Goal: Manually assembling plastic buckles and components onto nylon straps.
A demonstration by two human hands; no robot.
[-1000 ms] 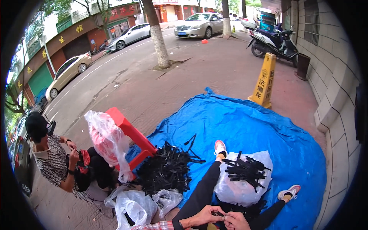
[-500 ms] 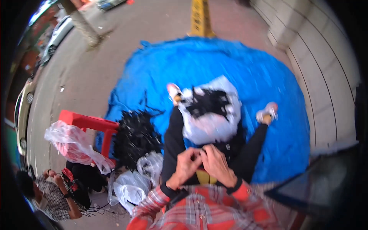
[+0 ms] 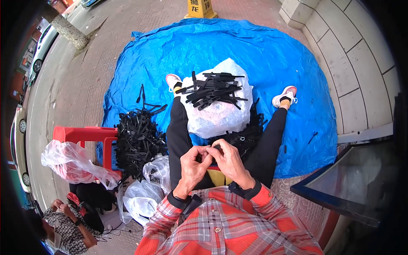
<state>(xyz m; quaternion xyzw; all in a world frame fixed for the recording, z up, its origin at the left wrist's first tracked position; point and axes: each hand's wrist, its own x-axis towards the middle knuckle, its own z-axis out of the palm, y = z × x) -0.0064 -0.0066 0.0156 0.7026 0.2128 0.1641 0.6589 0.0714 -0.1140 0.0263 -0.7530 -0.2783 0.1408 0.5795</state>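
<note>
My left hand [image 3: 194, 165] and my right hand [image 3: 230, 160] meet above my lap, thumbs and fingertips pinched together. Between them a bit of a black strap [image 3: 218, 148] shows; the fingers hide most of it. Just beyond, a full white plastic bag [image 3: 216, 121] sits between my legs with a heap of black straps [image 3: 216, 90] on top. More black straps with small buckles [image 3: 243, 139] lie between the bag and my right leg. A large pile of black straps [image 3: 138, 144] lies beside my left leg.
Beneath everything spreads a blue tarp [image 3: 297, 140]. At left are a red stool [image 3: 85, 134], a pink-filled clear bag [image 3: 76, 161], white plastic bags [image 3: 142, 204] and a seated person [image 3: 68, 227]. A yellow sign [image 3: 201, 9] stands ahead; a blue-framed panel [image 3: 340, 187] and tiled wall [image 3: 348, 63] flank the right.
The view has shifted, so the scene sits further up and left, and it is sharper now. My hands stay pinched together over my lap, with fingers slightly repositioned.
</note>
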